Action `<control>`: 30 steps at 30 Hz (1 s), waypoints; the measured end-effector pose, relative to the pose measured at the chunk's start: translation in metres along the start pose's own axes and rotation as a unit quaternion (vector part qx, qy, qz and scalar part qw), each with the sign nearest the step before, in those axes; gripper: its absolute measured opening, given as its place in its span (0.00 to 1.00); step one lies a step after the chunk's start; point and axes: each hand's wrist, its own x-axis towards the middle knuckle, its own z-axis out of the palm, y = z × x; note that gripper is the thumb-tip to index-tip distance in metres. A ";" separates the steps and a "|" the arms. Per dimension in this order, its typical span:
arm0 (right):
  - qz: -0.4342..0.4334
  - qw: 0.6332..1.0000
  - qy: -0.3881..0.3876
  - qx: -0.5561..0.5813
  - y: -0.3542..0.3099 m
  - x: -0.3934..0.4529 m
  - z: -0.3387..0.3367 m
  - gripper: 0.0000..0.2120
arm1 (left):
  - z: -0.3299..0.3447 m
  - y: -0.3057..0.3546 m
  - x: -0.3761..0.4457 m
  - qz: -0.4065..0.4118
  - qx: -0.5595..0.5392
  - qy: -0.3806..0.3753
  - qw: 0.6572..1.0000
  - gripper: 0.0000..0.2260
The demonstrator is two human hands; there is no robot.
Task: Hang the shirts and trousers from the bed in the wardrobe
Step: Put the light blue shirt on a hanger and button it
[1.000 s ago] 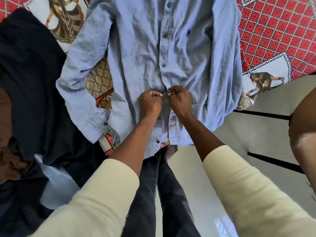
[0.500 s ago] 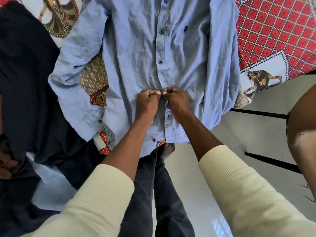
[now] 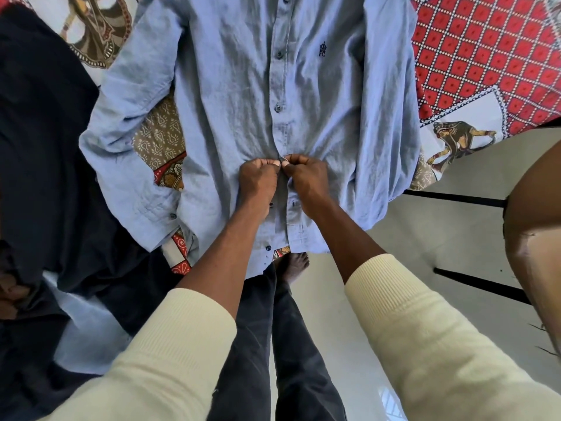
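Note:
A light blue button-up shirt (image 3: 230, 95) lies flat, front up, on the bed's red patterned cover (image 3: 485, 56), its hem hanging over the near edge. My left hand (image 3: 258, 180) and my right hand (image 3: 306, 177) meet knuckle to knuckle at the shirt's button placket, each pinching one edge of it low on the front. Buttons above my hands are fastened; the placket below them lies apart. A dark garment (image 3: 42, 147) is heaped on the bed to the left. No wardrobe is in view.
A pale tiled floor (image 3: 409, 226) runs along the bed's right side, crossed by dark lines. My own legs in dark trousers (image 3: 273, 344) and a bare foot stand against the bed edge. A brown rounded object (image 3: 534, 226) fills the right edge.
Both hands have crept slightly up the placket and drawn its two edges closer together. The shirt has not shifted on the bed.

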 end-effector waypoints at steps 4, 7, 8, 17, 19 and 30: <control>0.032 0.999 0.009 -0.011 -0.009 0.001 -0.004 0.11 | -0.001 0.004 0.000 -0.018 -0.014 0.004 1.000 0.09; 0.045 0.999 0.004 -0.008 -0.012 0.002 -0.008 0.08 | -0.008 0.008 0.000 -0.035 -0.028 -0.016 0.999 0.07; 0.036 0.999 0.004 -0.004 -0.011 0.001 -0.008 0.08 | -0.010 0.009 0.001 -0.040 -0.031 -0.026 0.998 0.07; -0.115 0.982 0.037 -0.146 0.001 0.000 0.002 0.05 | -0.017 0.013 0.008 -0.037 -0.041 -0.100 0.994 0.06; -0.133 0.975 0.031 -0.175 0.001 -0.001 0.000 0.03 | -0.015 0.014 0.009 -0.027 -0.020 -0.088 0.996 0.05; -0.254 0.898 -0.032 -0.357 -0.013 0.007 -0.009 0.05 | -0.014 0.004 0.016 0.090 0.103 -0.086 0.987 0.08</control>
